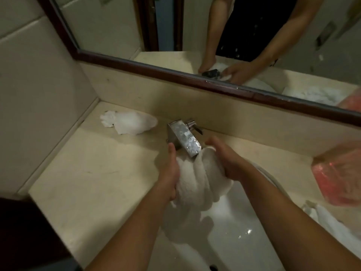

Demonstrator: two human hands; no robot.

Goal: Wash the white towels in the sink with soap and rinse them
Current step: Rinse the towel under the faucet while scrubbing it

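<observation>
Crowding the held towel (197, 178), the faucet (184, 138) overhangs it.

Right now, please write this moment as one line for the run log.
phase: washing | left hand + right hand: grip bunched white terry towel under square chrome faucet | second white towel: on counter

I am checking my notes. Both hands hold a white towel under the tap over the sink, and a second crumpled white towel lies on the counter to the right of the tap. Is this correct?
Not quite: in the head view the crumpled towel lies on the counter to the left of the tap, not the right. The rest holds: the left hand and right hand hold a white towel over the sink.
</observation>
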